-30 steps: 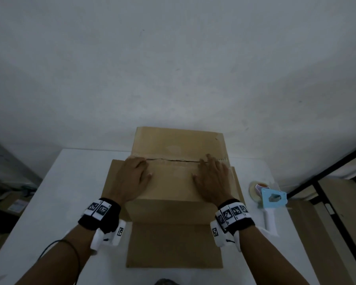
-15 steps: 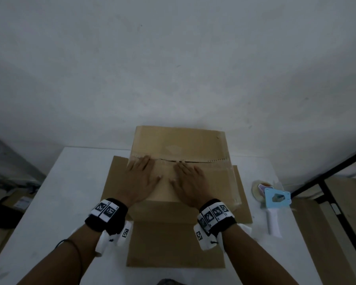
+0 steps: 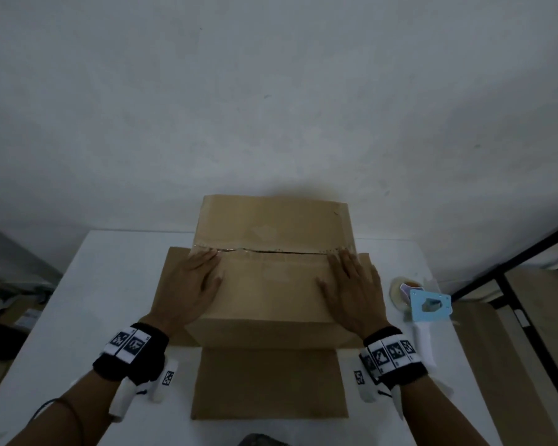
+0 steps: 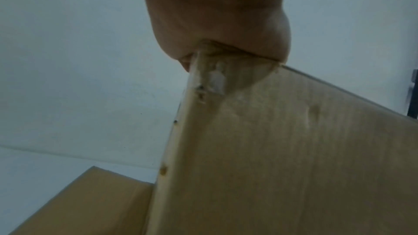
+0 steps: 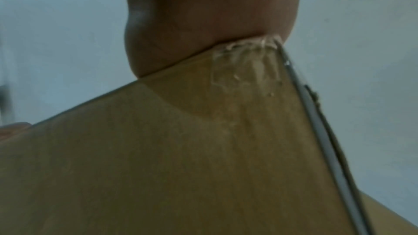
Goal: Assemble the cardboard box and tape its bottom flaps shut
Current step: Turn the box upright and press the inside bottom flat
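Observation:
A brown cardboard box [image 3: 271, 291] stands upside down on the white table [image 3: 110, 300], its bottom flaps folded shut and meeting at a seam [image 3: 271, 251]. My left hand [image 3: 190, 281] lies flat on the near flap at its left end, fingers straight, fingertips at the seam. My right hand [image 3: 351, 284] lies flat at the right end in the same way. In the wrist views each palm presses the box [image 4: 294, 149] [image 5: 181, 149] near a corner, with bits of clear tape under it. A tape dispenser [image 3: 422, 313] with a blue plate and white handle lies to the right of the box.
The box's lower flaps spread out on the table: one [image 3: 268, 384] toward me, others at the left and right. A white wall [image 3: 271, 107] stands right behind the box. Black-framed shelving [image 3: 535, 310] with cardboard is at the right; clutter sits on the floor at the left.
Both hands were close together near the middle of the flap half a second ago; they have slid apart along it, the right one farthest, to its ends.

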